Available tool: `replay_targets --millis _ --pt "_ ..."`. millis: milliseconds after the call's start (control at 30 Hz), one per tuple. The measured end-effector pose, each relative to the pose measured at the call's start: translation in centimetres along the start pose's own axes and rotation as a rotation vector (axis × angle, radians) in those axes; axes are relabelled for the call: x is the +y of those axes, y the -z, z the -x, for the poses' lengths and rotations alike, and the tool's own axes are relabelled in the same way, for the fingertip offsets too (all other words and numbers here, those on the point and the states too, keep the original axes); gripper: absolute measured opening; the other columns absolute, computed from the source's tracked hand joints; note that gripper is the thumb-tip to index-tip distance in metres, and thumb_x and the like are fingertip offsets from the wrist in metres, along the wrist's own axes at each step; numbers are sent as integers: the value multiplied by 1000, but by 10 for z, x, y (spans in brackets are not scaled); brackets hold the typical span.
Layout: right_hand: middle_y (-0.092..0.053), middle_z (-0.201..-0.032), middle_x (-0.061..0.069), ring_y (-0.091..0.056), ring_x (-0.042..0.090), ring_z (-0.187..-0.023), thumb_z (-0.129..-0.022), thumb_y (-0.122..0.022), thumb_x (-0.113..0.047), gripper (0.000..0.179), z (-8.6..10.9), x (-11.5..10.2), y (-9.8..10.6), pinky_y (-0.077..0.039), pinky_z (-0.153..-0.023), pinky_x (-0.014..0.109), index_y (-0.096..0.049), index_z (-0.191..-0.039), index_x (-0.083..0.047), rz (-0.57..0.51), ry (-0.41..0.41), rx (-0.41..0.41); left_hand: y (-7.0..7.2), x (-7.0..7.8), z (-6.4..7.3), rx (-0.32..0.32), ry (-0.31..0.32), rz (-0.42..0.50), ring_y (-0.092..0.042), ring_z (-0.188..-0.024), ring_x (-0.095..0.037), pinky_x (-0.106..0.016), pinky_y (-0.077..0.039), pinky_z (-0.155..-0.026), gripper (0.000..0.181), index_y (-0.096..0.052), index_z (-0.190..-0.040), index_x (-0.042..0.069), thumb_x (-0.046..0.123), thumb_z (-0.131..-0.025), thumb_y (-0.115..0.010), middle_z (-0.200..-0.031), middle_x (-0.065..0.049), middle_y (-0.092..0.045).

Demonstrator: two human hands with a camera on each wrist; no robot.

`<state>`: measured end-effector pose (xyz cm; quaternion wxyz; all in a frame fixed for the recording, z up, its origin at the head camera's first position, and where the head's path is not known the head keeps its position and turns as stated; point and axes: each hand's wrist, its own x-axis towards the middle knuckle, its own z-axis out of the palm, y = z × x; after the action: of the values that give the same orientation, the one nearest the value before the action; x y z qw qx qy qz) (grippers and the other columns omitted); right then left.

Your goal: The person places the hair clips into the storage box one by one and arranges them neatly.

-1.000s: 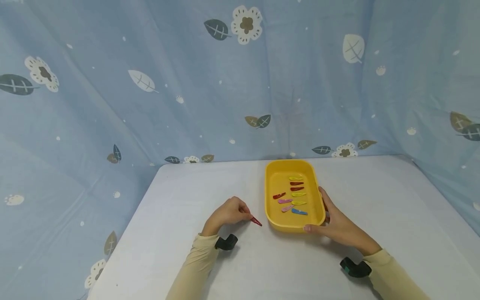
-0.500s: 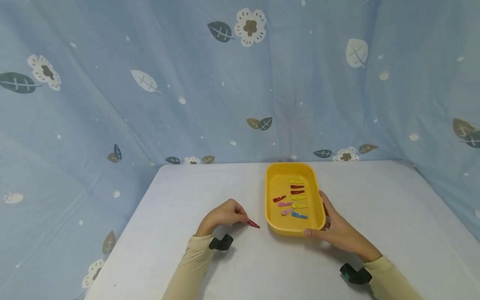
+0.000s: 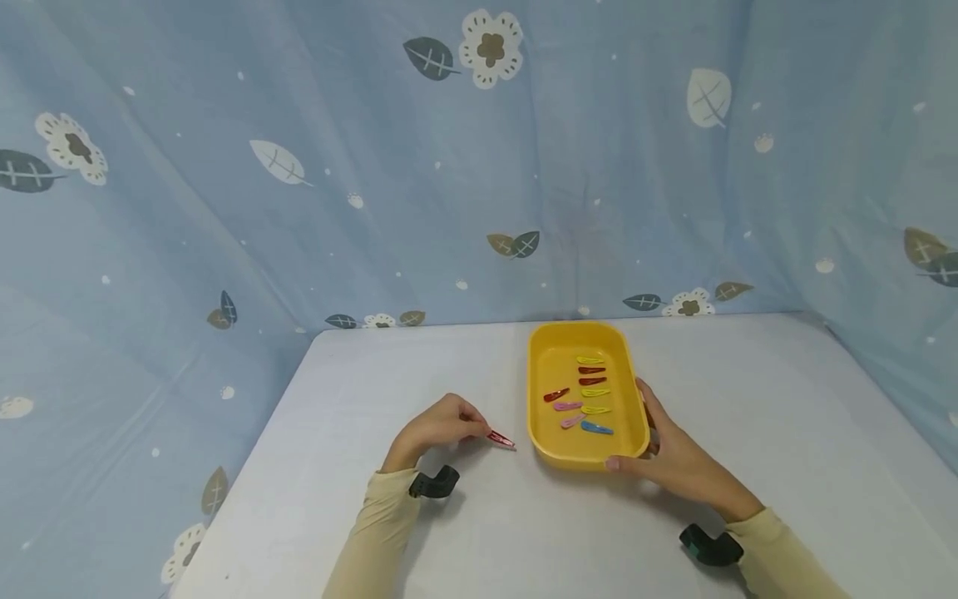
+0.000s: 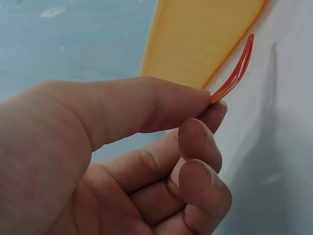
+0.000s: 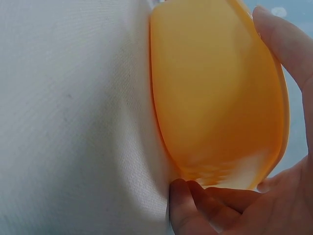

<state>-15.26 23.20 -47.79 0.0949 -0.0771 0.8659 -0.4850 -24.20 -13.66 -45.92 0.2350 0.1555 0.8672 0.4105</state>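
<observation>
A red snap hair clip (image 3: 502, 439) is pinched between the thumb and forefinger of my left hand (image 3: 441, 426), just left of the yellow tray (image 3: 572, 462). In the left wrist view the clip (image 4: 240, 69) sticks out past the fingertips, slightly bent, above the white surface. My right hand (image 3: 679, 467) grips the tray at its near right corner. The right wrist view has the thumb (image 5: 281, 41) on the rim and the other fingers low against the wall. Several clips lie inside the tray: yellow, red, pink ones and one blue clip (image 3: 597, 428).
A white cloth (image 3: 374, 374) covers the table. Behind it and to the left hangs a blue curtain (image 3: 419, 191) with leaves and flowers. A black wrist camera (image 3: 434, 482) sits on the left wrist and another camera (image 3: 711, 547) on the right.
My left hand has drawn a little to the left, away from the tray, with the red clip, which now lies flatter. The right hand and the tray stay in place.
</observation>
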Motion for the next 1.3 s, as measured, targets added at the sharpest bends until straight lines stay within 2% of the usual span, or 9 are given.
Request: replay_targets --millis 133,333,567,833,967,1067,1167,1300 --pt "-29 -166 23 -43 42 -146 -87 -81 -44 125 -2 -1 1 -49 -109 57 16 -165 -30 13 -2 -1 4 0 1 16 12 28 -51 -63 -9 -23 -39 -59 17 -81 -93 3 17 -92 -72 -70 4 -63" --pt "-27 -167 23 -42 43 -146 -87 -81 -45 125 -1 -1 0 -49 -108 58 17 -165 -29 11 -8 -10 9 -4 4 73 43 83 -54 -67 -10 -24 -44 -63 17 -81 -96 3 17 -93 -72 -75 0 -67" --pt "-29 -166 24 -43 43 -145 -87 -81 -47 126 0 0 -1 -49 -108 57 17 -164 -30 7 -24 -11 15 -4 8 121 44 165 -48 -67 -13 -24 -36 -58 21 -79 -99 4 23 -94 -71 -68 5 -58" --pt "-30 -166 23 -43 43 -145 -85 -82 -49 127 -1 -1 -2 -47 -110 58 17 -164 -33 18 -38 -6 21 -4 7 219 74 263 -44 -65 -13 -25 -34 -60 26 -78 -104 2 26 -96 -70 -67 4 -55" --pt "-28 -167 24 -41 43 -146 -85 -81 -51 128 -1 -1 -3 -47 -110 58 18 -164 -31 25 -48 -9 24 3 6 247 75 332 -38 -60 -12 -26 -32 -61 30 -75 -100 -1 28 -95 -72 -61 4 -46" --pt "-29 -166 23 -43 43 -145 -85 -81 -51 128 0 -1 -3 -48 -110 58 18 -164 -31 23 -47 -8 25 13 4 269 66 366 -35 -58 -12 -27 -31 -61 27 -73 -91 1 28 -94 -74 -60 4 -44" --pt "-30 -165 23 -44 42 -144 -85 -81 -51 128 1 -2 -2 -48 -110 57 18 -164 -31 24 -47 -9 25 23 1 293 69 389 -37 -59 -13 -27 -32 -61 22 -74 -88 7 29 -93 -75 -63 4 -45" --pt "-31 -165 24 -44 42 -144 -85 -81 -52 128 0 -3 -2 -48 -111 57 18 -164 -31 30 -47 -10 24 30 -6 310 82 400 -40 -62 -13 -26 -33 -61 24 -76 -96 7 30 -92 -76 -66 3 -46"
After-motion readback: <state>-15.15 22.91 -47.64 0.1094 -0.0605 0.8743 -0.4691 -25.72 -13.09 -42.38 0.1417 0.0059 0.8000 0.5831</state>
